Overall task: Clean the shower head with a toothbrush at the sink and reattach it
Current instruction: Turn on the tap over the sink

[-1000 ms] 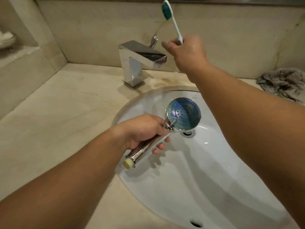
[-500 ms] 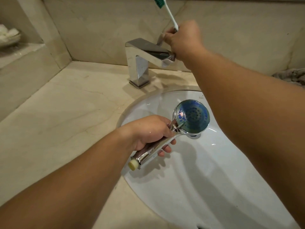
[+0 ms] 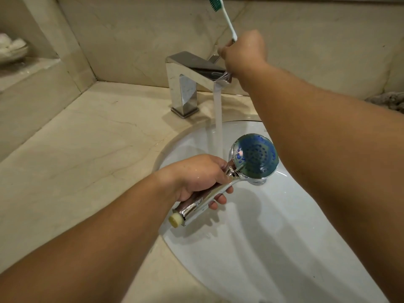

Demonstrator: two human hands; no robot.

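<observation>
Water on, shower head waiting beside the stream

The left hand (image 3: 196, 178) has its grip wrapped round the chrome handle of the shower head (image 3: 254, 159), holding it over the white sink basin (image 3: 284, 248) at the centre of the frame with the blue nozzle face tilted up, apparently so the face can be wetted and scrubbed; it sits just right of the falling water stream (image 3: 218, 119), not under it. In the upper middle, the right hand (image 3: 242, 51) pinches the toothbrush (image 3: 223, 16) with its green bristles pointing up and clear of the chrome faucet (image 3: 192, 79), while the same hand rests at the faucet lever (image 3: 214, 59), which looks like the reason the brush is parked upright. A grey cloth (image 3: 389, 101) lies on the marble worktop (image 3: 87, 149) at the right edge
</observation>
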